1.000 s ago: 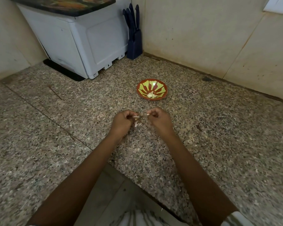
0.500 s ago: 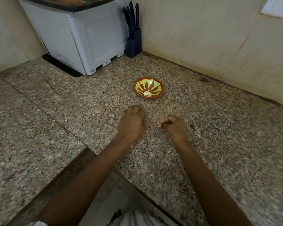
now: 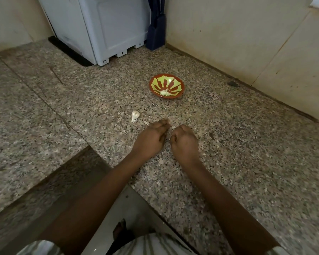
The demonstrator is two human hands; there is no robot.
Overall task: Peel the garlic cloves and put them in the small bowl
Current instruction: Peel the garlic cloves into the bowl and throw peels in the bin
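Note:
The small red bowl with yellow-green petals (image 3: 152, 82) stands on the granite counter (image 3: 247, 144) and holds a few peeled garlic cloves (image 3: 164, 92). An unpeeled garlic clove (image 3: 135, 115) lies on the counter, left of my hands and short of the bowl. My left hand (image 3: 150, 138) rests low with its fingers together, the tips touching the counter near a pale scrap; whether it grips anything is hidden. My right hand (image 3: 184, 142) sits beside it, fingers curled in, with nothing visible in it.
At the back stand a white appliance (image 3: 103, 24) and a dark blue knife block (image 3: 156, 34) in the corner. A wall runs along the right. The counter's inner corner edge (image 3: 92, 150) drops to the floor. Bits of garlic skin (image 3: 212, 135) lie right of my hands.
My hands were joined on a clove, then parted and dropped to the counter. A clove now lies in view to their left. The camera has tilted down.

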